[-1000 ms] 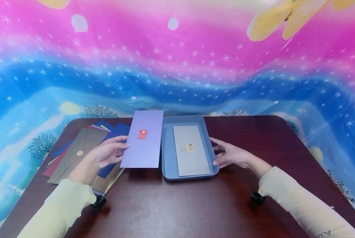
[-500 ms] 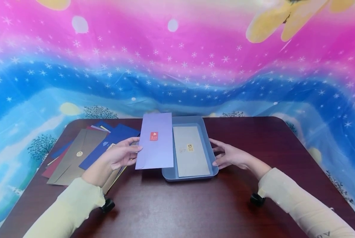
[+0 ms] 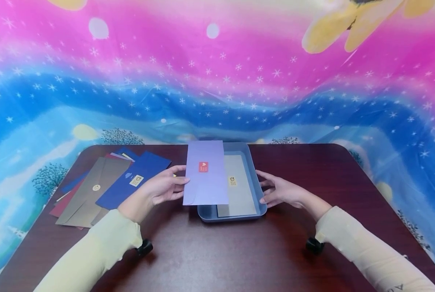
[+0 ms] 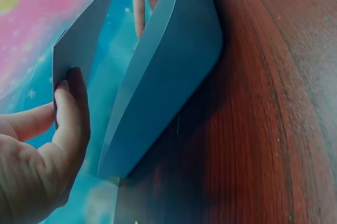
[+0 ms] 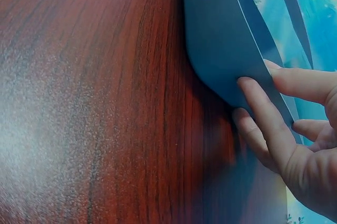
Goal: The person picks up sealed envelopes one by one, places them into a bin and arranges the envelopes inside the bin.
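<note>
A lavender envelope with a red heart sticker is pinched at its left edge between the thumb and fingers of my left hand. It hovers over the left half of a blue-grey tray, apart from it in the left wrist view. Inside the tray lies a pale grey envelope with a yellow sticker, its left part covered by the lavender one. At the tray's right side, my right hand grips the wall, thumb at the rim and fingers against the outside.
Left of the tray, overlapping envelopes lie on the dark wood table. Among them are a brown envelope with a round seal and a blue envelope with a yellow sticker. A colourful printed cloth hangs behind the table.
My left hand has carried the lavender envelope rightward, from beside the tray to above its left half. The blue envelope is more exposed now. My right hand has stayed at the tray.
</note>
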{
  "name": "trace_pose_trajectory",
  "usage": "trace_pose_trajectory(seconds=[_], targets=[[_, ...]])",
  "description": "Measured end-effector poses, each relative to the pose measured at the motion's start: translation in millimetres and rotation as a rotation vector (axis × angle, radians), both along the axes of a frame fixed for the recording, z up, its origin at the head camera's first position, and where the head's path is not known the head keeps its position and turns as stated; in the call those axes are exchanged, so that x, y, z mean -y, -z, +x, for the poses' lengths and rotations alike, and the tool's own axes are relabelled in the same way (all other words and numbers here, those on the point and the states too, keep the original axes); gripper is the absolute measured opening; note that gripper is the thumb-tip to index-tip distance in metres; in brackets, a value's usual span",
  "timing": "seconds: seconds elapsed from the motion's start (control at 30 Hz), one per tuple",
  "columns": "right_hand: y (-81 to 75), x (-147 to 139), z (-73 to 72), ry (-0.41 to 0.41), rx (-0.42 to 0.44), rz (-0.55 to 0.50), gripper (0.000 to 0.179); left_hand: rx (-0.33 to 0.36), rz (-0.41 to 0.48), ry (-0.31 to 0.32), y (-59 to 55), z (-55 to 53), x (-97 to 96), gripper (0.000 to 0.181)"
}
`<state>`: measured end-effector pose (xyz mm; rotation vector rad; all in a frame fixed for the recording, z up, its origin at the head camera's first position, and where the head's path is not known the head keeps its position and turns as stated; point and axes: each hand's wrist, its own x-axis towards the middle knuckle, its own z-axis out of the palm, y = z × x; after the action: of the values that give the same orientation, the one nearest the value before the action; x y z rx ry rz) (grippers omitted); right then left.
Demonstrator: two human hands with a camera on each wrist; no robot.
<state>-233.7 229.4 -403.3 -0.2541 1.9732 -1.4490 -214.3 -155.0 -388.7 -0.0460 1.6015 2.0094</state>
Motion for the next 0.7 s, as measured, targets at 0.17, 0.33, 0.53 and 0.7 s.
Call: trace_pose_trajectory(seconds=[0.17,0.33,0.53,0.7], targets=[[0.2,0,-1.0,0.008,0.000,0.002,0.102,0.017,0.028,-0.005,1.0,-3.8,-11.4,0.057],[0.6,0,-0.1,0.003,0.005,-0.010,0.101,0.021,0.034,-0.001,2.4,-6.3,-21.7,0.057],[0.5,-1,0.9,0.003,0.009,-0.013,0.102,0.020,0.029,0.009,3.1,-8.8,-31.5,0.060],[0.1,-1,1.0,0.002,0.010,-0.019,0.101,0.031,0.028,0.017,3.1,-8.8,-39.1,0.063]])
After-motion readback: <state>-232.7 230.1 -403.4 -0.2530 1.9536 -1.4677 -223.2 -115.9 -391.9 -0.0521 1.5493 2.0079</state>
